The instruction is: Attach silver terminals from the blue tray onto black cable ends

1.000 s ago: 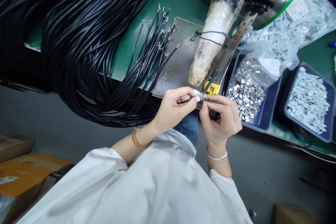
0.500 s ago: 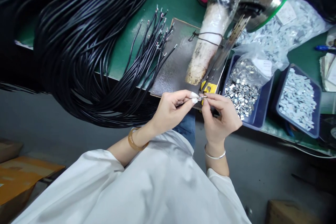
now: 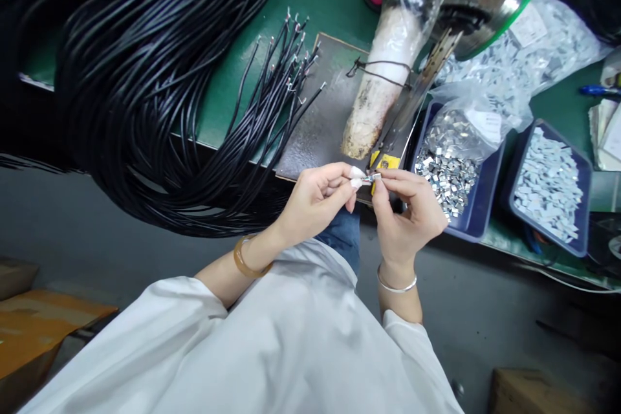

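My left hand [image 3: 320, 197], with white covers on the thumb and forefinger tips, pinches the stripped end of a cable, where thin coloured wires [image 3: 367, 179] show. My right hand [image 3: 407, 210] has its thumb and forefinger closed on a small silvery connector [image 3: 376, 176] at the tips of those wires. Fingertips hide much of both pieces, and whether wires and connector are joined I cannot tell. Left of my hands lies a bundle of black cables [image 3: 262, 103] with stripped ends pointing up and away.
A white wrapped tube [image 3: 373, 84] slants over a dark board [image 3: 310, 142]. To the right stand a blue bin [image 3: 478, 223] of metal shells and a second blue bin [image 3: 586, 207] of pale small parts. Behind them rests a plastic bag [image 3: 557, 39]. Cartons [image 3: 48, 323] sit on the floor.
My left fingertips have drawn slightly left, and more of the coloured wires shows between the hands. The right hand keeps its pinch, almost in place. The view has shifted slightly.
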`<state>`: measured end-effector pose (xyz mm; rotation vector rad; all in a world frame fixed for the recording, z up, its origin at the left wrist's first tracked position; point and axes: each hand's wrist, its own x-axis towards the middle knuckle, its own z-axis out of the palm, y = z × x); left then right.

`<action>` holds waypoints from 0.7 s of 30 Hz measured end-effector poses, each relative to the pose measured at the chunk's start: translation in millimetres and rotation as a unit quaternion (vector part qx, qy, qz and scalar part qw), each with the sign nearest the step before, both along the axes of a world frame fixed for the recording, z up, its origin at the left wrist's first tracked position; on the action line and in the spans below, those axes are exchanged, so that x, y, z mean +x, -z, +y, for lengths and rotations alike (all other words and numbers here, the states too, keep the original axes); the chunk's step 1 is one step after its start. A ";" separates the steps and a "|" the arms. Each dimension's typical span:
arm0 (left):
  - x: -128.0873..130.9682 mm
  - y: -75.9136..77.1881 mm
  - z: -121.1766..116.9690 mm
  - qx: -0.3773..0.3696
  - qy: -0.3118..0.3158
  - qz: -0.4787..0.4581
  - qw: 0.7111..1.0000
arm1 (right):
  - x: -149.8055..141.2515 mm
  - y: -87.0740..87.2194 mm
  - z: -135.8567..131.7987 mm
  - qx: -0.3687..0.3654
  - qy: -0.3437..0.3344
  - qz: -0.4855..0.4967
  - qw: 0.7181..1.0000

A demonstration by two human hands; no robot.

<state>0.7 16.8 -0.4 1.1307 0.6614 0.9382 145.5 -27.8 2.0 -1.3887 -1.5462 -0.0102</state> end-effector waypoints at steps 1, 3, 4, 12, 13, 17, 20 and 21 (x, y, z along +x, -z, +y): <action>-0.1 -0.3 -0.2 0.004 -0.001 0.001 1.000 | -0.2 -1.0 0.3 0.006 0.001 -0.005 1.000; -0.1 -0.9 -0.6 0.008 0.001 0.000 1.000 | -0.7 -2.5 0.6 0.016 0.003 -0.009 1.000; 0.0 -1.1 -0.8 0.007 0.002 -0.001 1.000 | -1.0 -2.8 0.6 0.017 0.003 -0.009 1.000; -0.2 -1.6 -1.4 0.005 0.001 0.009 1.000 | -0.9 -2.4 2.8 0.018 0.003 -0.009 1.000; -0.6 -1.4 -1.7 0.007 0.005 0.010 1.000 | -1.2 -2.7 2.8 0.023 0.003 -0.009 1.000; -2.6 0.5 -3.5 -0.003 0.030 0.024 0.999 | -1.2 -1.9 1.1 0.027 0.002 -0.012 1.000; -3.0 1.6 -4.4 -0.008 0.036 0.028 0.999 | 0.0 -0.1 -0.3 0.021 0.000 -0.013 1.000; -2.9 1.6 -4.3 -0.006 0.034 0.029 0.999 | 0.4 0.3 -0.4 0.016 -0.003 -0.009 1.000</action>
